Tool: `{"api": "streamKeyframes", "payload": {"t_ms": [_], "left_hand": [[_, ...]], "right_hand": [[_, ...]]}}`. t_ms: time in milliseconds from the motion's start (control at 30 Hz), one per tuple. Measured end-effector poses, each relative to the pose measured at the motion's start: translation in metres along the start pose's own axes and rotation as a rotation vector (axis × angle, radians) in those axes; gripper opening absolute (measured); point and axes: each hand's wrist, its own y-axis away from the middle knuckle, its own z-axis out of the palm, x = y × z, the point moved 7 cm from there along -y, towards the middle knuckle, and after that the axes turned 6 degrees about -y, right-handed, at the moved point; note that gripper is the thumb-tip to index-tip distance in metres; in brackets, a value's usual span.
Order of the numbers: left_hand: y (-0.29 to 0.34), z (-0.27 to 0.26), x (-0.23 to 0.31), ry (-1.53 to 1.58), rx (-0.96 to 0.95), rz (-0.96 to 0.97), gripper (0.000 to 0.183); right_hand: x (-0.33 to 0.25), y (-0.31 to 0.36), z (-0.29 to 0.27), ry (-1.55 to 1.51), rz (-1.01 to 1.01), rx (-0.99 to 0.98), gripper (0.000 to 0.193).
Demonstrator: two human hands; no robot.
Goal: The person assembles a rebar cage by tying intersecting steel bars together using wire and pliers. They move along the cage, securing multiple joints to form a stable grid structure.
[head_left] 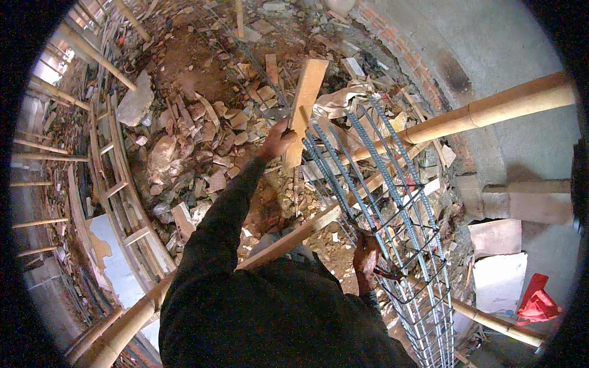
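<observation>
My left hand (279, 140) is closed around the edge of a short wooden board (308, 86), held up at arm's length just left of the upper rebar ends. A tall cage of steel rebar (405, 214), tied with thin square stirrups, leans from the lower right toward the middle. Against its left side, my right hand (366, 253) is closed on a dark-handled hand tool (390, 275). Part of that tool is hidden by the hand and the bars, so its exact kind is unclear. A long timber (294, 238) passes in front of my body and behind the cage.
Thick bamboo poles (491, 113) cross at right and lower left (123, 325). Broken brick and rubble (215, 141) cover the ground below. A wooden ladder-like frame (119, 178) lies at left. A grey wall (521, 43) curves along the right, near a red bag (537, 302).
</observation>
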Motion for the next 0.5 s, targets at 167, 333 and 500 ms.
{"api": "streamKeyframes", "payload": {"t_ms": [167, 333, 500], "left_hand": [[0.002, 0.01, 0.011, 0.059, 0.028, 0.174, 0.039], [-0.004, 0.015, -0.001, 0.088, -0.029, 0.036, 0.034], [-0.002, 0.009, 0.004, -0.311, 0.043, 0.039, 0.037]], "right_hand": [[-0.001, 0.001, -0.001, 0.044, -0.027, 0.051, 0.02], [-0.008, 0.002, -0.003, 0.034, -0.043, 0.129, 0.022], [0.003, 0.005, -0.001, -0.173, 0.132, 0.148, 0.026]]}}
